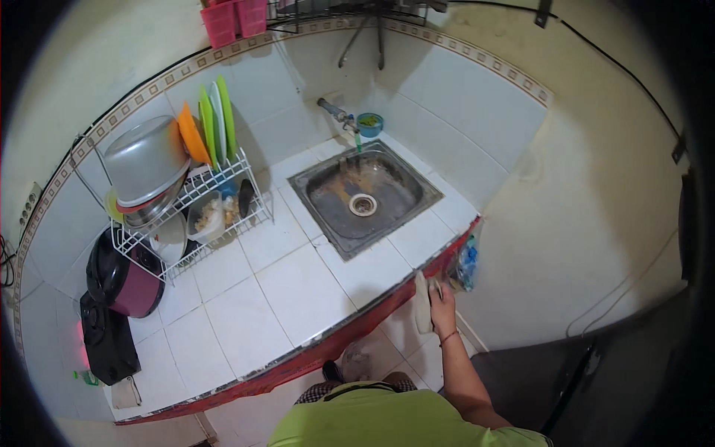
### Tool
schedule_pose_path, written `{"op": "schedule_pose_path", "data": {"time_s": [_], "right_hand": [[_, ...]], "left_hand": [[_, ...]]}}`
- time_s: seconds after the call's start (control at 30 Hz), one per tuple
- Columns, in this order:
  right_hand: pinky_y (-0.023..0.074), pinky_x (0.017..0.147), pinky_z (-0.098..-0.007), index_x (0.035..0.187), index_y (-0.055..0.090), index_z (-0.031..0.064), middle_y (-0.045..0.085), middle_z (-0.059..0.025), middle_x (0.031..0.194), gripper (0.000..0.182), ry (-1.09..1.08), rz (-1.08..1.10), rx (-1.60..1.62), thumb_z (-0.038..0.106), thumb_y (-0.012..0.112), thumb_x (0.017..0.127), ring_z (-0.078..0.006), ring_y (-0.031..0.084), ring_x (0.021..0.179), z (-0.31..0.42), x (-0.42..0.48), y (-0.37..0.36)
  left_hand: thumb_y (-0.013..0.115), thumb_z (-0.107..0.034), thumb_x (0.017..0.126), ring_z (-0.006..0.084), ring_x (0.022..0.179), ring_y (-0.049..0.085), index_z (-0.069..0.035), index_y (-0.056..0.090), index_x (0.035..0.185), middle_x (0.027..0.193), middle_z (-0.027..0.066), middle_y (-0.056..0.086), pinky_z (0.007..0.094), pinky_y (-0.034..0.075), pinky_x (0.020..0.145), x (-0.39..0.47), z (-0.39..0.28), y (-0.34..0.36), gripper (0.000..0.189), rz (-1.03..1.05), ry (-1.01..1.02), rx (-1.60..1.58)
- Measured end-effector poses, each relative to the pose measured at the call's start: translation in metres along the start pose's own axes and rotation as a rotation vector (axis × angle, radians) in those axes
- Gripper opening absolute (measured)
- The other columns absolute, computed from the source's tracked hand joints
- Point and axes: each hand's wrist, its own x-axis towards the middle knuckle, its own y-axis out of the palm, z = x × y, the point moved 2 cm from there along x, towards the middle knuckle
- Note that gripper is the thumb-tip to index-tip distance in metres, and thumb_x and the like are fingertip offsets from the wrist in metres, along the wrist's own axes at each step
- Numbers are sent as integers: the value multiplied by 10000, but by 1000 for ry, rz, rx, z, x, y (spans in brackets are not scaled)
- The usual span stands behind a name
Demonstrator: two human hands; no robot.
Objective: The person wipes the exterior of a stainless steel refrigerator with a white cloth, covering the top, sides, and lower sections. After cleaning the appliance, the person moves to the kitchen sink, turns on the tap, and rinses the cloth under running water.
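My right hand (443, 313) is low at the front right of the counter, its fingers closed on a folded beige cloth (423, 307). The cloth hangs beside the red curtain (391, 302) that runs under the counter edge. Out of view is my left hand. Before me lies the white tiled counter (304, 285), with a metal sink (385, 229) set into its right end. The sink basin holds no dishes, and brownish stains mark its back wall. A tap (338, 114) on the tiled wall reaches over the sink's rear edge.
A white wire dish rack (257, 195) holds plates, a metal pot (145, 159) and a plastic food container (206, 223). Left of it stand a purple rice cooker (137, 288) and a black device (109, 341). A blue bowl (370, 125) sits behind the sink. A plastic bag (468, 265) hangs near my right hand.
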Motion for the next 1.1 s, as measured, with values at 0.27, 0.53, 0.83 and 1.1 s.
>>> {"op": "schedule_pose_path", "data": {"time_s": [0.27, 0.53, 0.83, 1.1], "right_hand": [[451, 897, -308, 1171, 568, -29, 654, -137, 1093, 303, -254, 177, 19, 145, 588, 924, -193, 600, 1007, 56, 149, 117], [463, 855, -295, 1175, 559, -9, 660, -121, 1040, 287, -258, 510, 92, 69, 587, 900, -180, 603, 961, 52, 289, 175], [509, 719, -297, 1245, 538, 43, 606, -85, 1103, 323, 27, 1007, 55, 198, 552, 962, -138, 595, 894, 101, 309, 205], [462, 873, -413, 1152, 579, 1, 628, -168, 1096, 345, -958, 617, -192, 258, 536, 926, -341, 582, 1017, 181, 412, 240]], "left_hand": [[664, -181, 868, 152, 893, 647, -34, 649, 1129, 1016, 66, 687, 304, 550, 760, -31, -135, -44, 300, 327, 45, 125], [659, -345, 911, 116, 976, 581, -37, 653, 1163, 1040, 62, 687, 268, 454, 897, -105, -488, 15, 397, -238, 990, -8], [642, -459, 886, 224, 1272, 455, -17, 389, 1403, 1330, 155, 524, 330, 328, 1080, 10, -732, 56, 725, -194, 1052, -842], [674, -243, 875, 247, 921, 645, -46, 511, 1254, 1057, 119, 632, 408, 559, 768, 45, -769, 44, 457, -217, 955, -1080]]}}
